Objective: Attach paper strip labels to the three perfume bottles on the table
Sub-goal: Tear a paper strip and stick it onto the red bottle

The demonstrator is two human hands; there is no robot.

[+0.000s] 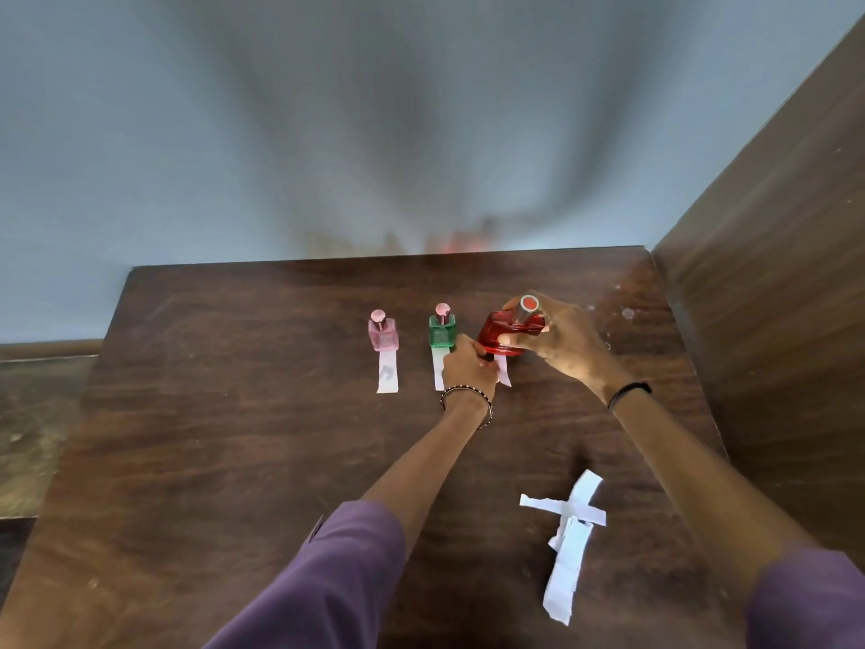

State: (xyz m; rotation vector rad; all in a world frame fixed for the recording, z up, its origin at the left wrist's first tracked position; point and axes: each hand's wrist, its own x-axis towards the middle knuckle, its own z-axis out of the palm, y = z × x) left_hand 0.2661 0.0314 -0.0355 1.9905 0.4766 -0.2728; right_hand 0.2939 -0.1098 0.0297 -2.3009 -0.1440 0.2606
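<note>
Three perfume bottles stand in a row on the dark wooden table point(234, 437). The pink bottle point(383, 332) at the left has a white paper strip point(387, 372) under its front. The green bottle point(442, 330) in the middle also has a strip point(438, 370), partly hidden by my left hand. My right hand point(561, 339) grips the red bottle point(503, 332) and tilts it to the left. My left hand point(468, 370) pinches a white strip point(504, 371) at the red bottle's base.
Several loose torn paper strips point(568, 541) lie crossed on the table at the near right. A wooden panel point(772, 297) rises along the table's right side. A pale wall stands behind the far edge. The floor lies to the left.
</note>
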